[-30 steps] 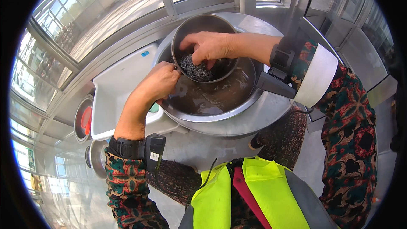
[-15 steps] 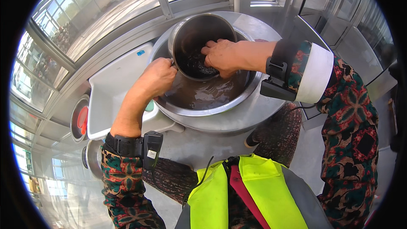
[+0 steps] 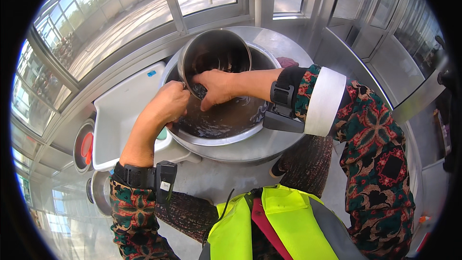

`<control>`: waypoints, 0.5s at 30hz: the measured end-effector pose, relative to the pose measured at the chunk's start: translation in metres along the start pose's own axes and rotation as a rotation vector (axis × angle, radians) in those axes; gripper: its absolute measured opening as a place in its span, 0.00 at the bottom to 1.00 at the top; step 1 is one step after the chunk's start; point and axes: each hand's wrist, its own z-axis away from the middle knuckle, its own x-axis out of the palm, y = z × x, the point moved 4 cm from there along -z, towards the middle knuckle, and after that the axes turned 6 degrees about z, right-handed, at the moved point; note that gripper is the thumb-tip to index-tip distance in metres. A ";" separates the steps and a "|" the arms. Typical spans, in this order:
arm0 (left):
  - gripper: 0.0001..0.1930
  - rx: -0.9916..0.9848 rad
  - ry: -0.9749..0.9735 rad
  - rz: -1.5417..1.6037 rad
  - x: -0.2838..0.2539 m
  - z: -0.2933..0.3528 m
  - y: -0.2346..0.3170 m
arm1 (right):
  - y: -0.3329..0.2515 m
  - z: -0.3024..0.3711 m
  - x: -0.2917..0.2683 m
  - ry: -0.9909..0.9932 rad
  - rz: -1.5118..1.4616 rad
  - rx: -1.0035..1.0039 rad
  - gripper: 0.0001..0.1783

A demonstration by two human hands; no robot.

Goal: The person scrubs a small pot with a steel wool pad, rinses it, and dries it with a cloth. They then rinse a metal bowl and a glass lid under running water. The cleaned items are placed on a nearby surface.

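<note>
Deep round pot of brushed steel (image 3: 222,50) in upper middle of frame, tilted above wide steel basin (image 3: 215,141) with brownish water (image 3: 219,123); its mouth faces camera, leaning to right. Left hand (image 3: 173,100) nearer to pot's left side: fist closed at lower-left rim, seems to pinch handle, mostly hidden. Right hand (image 3: 219,86) comes from right, crosses lower rim; thumb and fingers parted around dark wiry mass (image 3: 198,89); firm pinch or not, cannot tell. Pot opening lies just above right hand.
</note>
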 end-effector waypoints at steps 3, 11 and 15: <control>0.12 0.003 -0.023 0.001 -0.001 0.003 0.004 | 0.017 0.015 0.007 -0.101 0.493 -0.068 0.32; 0.14 0.104 -0.011 -0.020 -0.029 -0.009 0.006 | 0.042 0.033 0.004 0.013 1.090 -0.281 0.20; 0.13 0.576 0.592 -0.077 -0.057 0.021 0.011 | 0.039 0.024 0.004 -0.119 0.877 -0.164 0.15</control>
